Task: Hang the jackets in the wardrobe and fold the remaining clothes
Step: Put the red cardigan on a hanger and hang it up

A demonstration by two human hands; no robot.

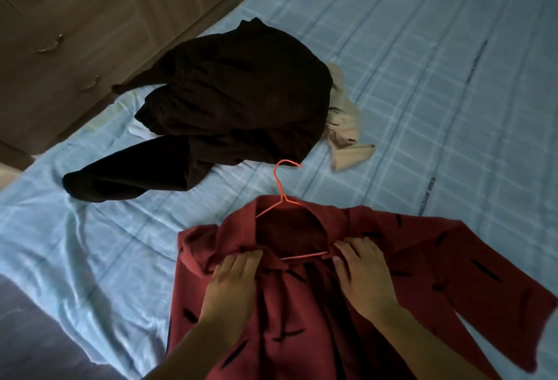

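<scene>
Red cloth with dark dashes fills the near part of the view: a red jacket (pixel 347 304) lies spread on the bed (pixel 437 62), its collar turned away from the person. A pink wire hanger (pixel 283 198) sits inside the neck opening, with its hook pointing out over the blue checked sheet and its lower bar showing just under the collar.

The left hand (pixel 232 280) rests on the collar at one side with its fingers curled onto the fabric, and the right hand (pixel 362 271) does the same at the other side, fingertips at the collar edge near the end of the hanger bar. Both appear to be gripping the jacket at the collar, though how firmly is hard to tell.

By the look of it, the task is at an early stage. This jacket seems to be partly fitted on its hanger and is not yet in the wardrobe (pixel 90 17), whose wooden doors stand beside the bed at the upper left.

Further up the bed, a dark garment (pixel 226 101) lies in a crumpled heap with one sleeve or leg trailing out, and a beige garment (pixel 344 132) is bunched against its far side. Neither is folded or hung. So one hanging is under way, and at least two pieces remain to be sorted.
</scene>
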